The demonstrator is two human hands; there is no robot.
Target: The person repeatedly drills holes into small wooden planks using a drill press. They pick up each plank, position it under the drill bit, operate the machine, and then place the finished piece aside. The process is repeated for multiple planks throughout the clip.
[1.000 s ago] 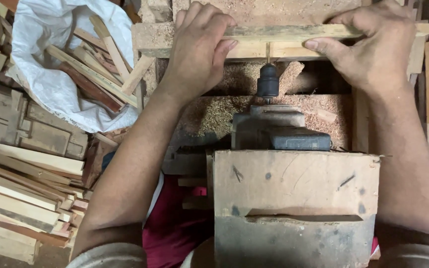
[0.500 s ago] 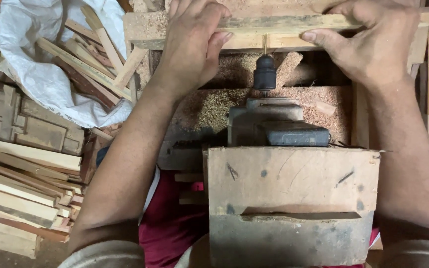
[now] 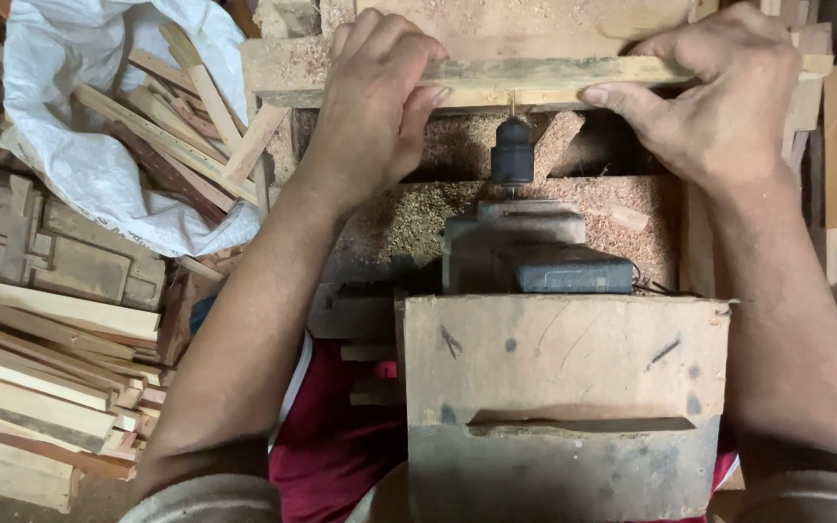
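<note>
Clamping one wooden strip, left hand and right hand, grips closed, drill chuck just beneath.

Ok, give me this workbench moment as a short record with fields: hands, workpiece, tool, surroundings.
left hand: grips the wooden strip's left part
right hand: grips the strip's right part, thumb beneath
wooden strip: lies crosswise, held against the drill bit's tip
drill chuck: dark, points away from the person at the strip
wooden box: in front of the drill
sawdust: around the drill
white sack: left, holds offcuts
stacked slats: lower left
</note>
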